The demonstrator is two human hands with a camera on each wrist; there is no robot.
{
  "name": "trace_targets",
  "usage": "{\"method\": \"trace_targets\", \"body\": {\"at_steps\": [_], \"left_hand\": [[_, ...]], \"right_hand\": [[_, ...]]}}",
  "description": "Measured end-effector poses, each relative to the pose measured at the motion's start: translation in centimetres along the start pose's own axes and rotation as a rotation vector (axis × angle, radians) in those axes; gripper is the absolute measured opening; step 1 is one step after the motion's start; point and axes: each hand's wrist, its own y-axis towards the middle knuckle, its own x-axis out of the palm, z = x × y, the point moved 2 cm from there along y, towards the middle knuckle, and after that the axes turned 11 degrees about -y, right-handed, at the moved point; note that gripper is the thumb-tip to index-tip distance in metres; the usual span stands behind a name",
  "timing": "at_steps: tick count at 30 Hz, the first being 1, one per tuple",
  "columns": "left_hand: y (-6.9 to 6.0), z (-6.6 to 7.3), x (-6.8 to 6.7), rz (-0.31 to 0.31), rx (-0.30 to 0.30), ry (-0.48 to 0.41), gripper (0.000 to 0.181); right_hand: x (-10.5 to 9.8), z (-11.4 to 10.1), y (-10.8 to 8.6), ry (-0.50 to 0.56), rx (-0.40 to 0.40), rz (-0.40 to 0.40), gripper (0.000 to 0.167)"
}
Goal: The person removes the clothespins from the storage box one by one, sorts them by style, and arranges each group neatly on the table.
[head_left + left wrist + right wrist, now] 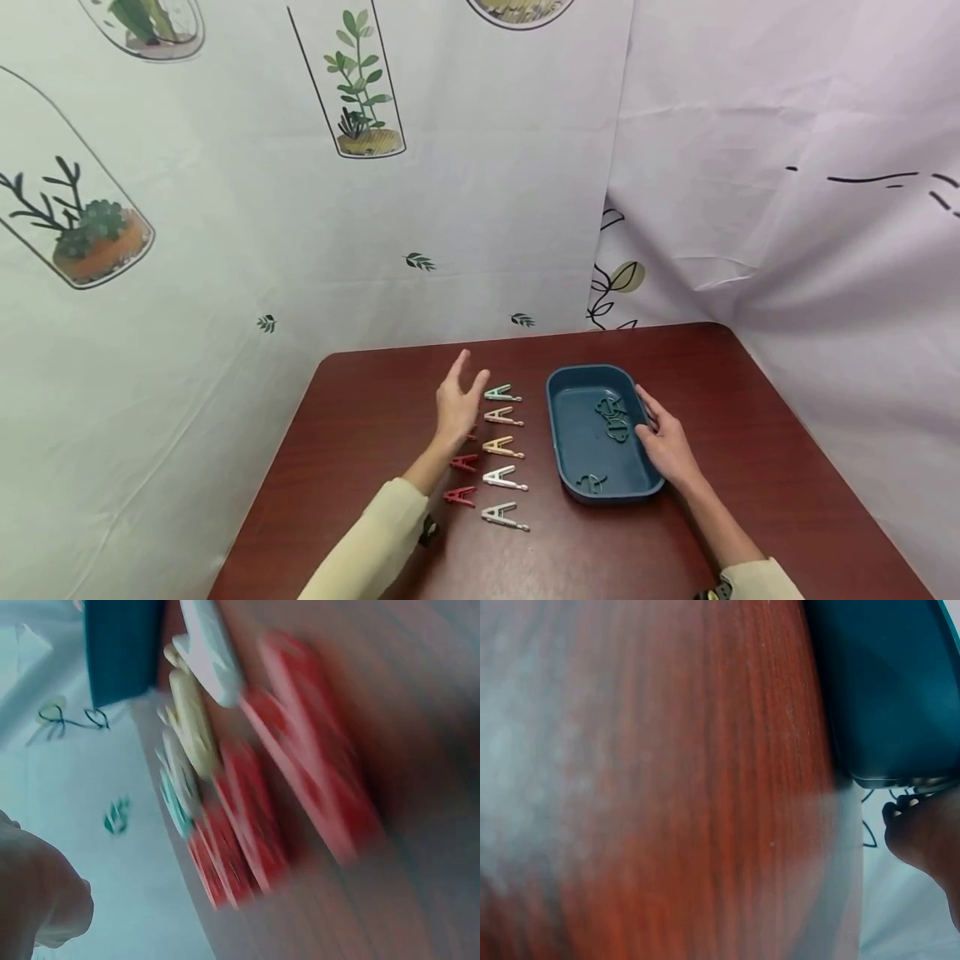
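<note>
My left hand (457, 410) is raised over the far end of the clothespin rows, its thumb and fingers spread apart and holding nothing. Beneath and beside it lie red clothespins (464, 463), some hidden by the hand and forearm. A second column runs along their right: a green clothespin (501, 393), a peach one (502, 416), a yellow one (502, 447) and white ones (504, 477). My right hand (667, 446) grips the right rim of a blue tray (581, 433), thumb on the inner side. Inside the tray lie several dark green, thin-outlined pieces (617, 429).
Everything stands on a dark red wooden table (360, 442) with rounded far corners. A white cloth backdrop (480, 208) printed with plants hangs behind the table and along its sides.
</note>
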Motion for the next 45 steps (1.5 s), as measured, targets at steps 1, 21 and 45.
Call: {"method": "trace_targets", "body": {"at_steps": [1, 21, 45], "left_hand": [[0.1, 0.2, 1.0, -0.005, -0.005, -0.031, 0.063], [-2.3, 2.4, 16.1, 0.013, -0.127, -0.369, 0.055], [-4.7, -0.7, 21.1, -0.059, -0.213, 0.199, 0.045]], "right_hand": [[0.0, 0.0, 0.0, 0.004, -0.003, 0.0, 0.069], [0.1, 0.2, 0.2, 0.023, 0.002, -0.01, 0.068], [0.1, 0.0, 0.0, -0.015, -0.03, 0.015, 0.068]]}}
